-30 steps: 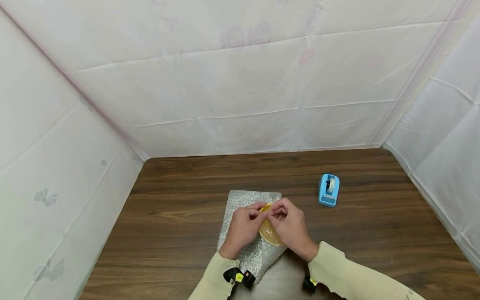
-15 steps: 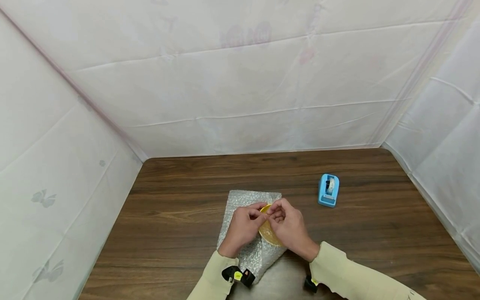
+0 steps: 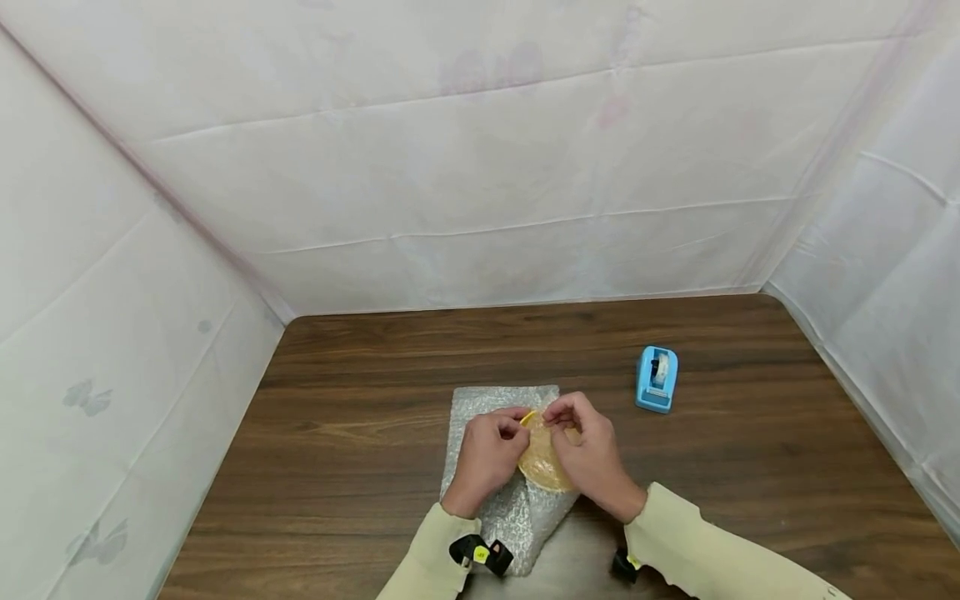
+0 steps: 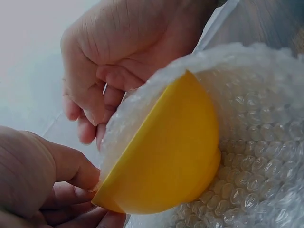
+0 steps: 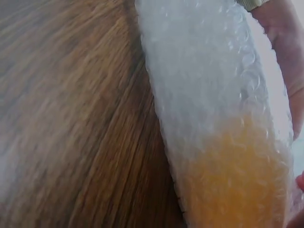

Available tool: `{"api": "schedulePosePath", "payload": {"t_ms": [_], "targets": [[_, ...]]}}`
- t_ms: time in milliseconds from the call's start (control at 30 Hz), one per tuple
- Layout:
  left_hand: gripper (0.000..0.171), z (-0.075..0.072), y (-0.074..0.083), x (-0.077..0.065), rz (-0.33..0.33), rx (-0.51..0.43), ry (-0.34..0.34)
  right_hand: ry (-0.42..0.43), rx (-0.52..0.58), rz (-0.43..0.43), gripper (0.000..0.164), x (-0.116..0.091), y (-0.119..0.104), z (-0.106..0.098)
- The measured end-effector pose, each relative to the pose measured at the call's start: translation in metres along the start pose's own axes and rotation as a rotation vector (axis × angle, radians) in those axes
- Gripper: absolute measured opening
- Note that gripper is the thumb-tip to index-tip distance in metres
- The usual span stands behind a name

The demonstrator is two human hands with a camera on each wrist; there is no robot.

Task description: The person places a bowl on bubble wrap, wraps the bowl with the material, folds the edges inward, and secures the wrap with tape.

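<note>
A yellow bowl [image 4: 166, 152] lies partly wrapped in clear bubble wrap [image 3: 476, 402], tilted so its outer side shows in the left wrist view. Its opening has bubble wrap across it. My left hand [image 3: 486, 457] grips the bowl's rim at one end, thumb and fingers on either side, with the edge of the wrap there too. On the opposite side my right hand [image 3: 592, 454] has its fingers curled at the wrap's edge over the bowl. The right wrist view shows yellow through the layered wrap [image 5: 204, 71], which hides much of the right hand.
A blue tape dispenser [image 3: 657, 380] with a roll in it stands on the wooden table [image 3: 360, 433], to the right and farther back. White sheets [image 3: 450, 167] hang as walls around the back and sides. More wrap spreads under my forearms near the front edge.
My right hand has moved slightly right, away from my left fingertips, and the wrap now covers more of the bowl's opening. My left hand keeps its place at the rim.
</note>
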State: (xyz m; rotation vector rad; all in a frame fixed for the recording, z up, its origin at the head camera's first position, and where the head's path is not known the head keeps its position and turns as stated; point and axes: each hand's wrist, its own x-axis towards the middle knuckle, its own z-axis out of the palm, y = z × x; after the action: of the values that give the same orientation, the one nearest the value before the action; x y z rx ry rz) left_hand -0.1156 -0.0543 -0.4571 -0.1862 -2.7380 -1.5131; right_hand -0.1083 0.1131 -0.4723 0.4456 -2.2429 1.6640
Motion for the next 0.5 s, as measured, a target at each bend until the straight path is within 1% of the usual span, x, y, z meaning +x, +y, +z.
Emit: {"api": "schedulePosePath", "payload": {"t_ms": [100, 167, 233, 267, 333, 367, 400, 433, 500], "targets": [[0.020, 0.000, 0.002, -0.001, 0.003, 0.011, 0.023, 0.040, -0.032, 0.033, 0.026, 0.000, -0.001, -0.008], [0.020, 0.002, 0.002, -0.001, 0.010, 0.021, 0.038, 0.074, -0.070, 0.057, 0.025, 0.001, -0.002, -0.016], [0.021, 0.003, 0.003, -0.001, 0.019, 0.035, 0.052, 0.082, -0.132, 0.121, 0.021, 0.002, -0.001, -0.028], [0.021, 0.003, 0.002, -0.001, 0.021, 0.042, 0.060, 0.070, -0.166, 0.159, 0.018, 0.004, -0.001, -0.034], [0.021, 0.004, 0.002, -0.002, 0.025, 0.052, 0.072, 0.013, -0.238, 0.247, 0.012, 0.006, 0.001, -0.046], [0.022, 0.004, 0.003, -0.002, 0.024, 0.057, 0.079, -0.035, -0.272, 0.300, 0.011, 0.008, 0.002, -0.052], [0.022, 0.004, 0.003, -0.002, 0.019, 0.060, 0.086, -0.090, -0.305, 0.363, 0.014, 0.009, 0.003, -0.056], [0.022, 0.004, 0.003, -0.003, 0.016, 0.062, 0.093, -0.153, -0.316, 0.420, 0.020, 0.009, 0.003, -0.060], [0.023, 0.005, 0.004, -0.004, 0.004, 0.063, 0.106, -0.268, -0.300, 0.526, 0.031, 0.008, 0.005, -0.065]]}}
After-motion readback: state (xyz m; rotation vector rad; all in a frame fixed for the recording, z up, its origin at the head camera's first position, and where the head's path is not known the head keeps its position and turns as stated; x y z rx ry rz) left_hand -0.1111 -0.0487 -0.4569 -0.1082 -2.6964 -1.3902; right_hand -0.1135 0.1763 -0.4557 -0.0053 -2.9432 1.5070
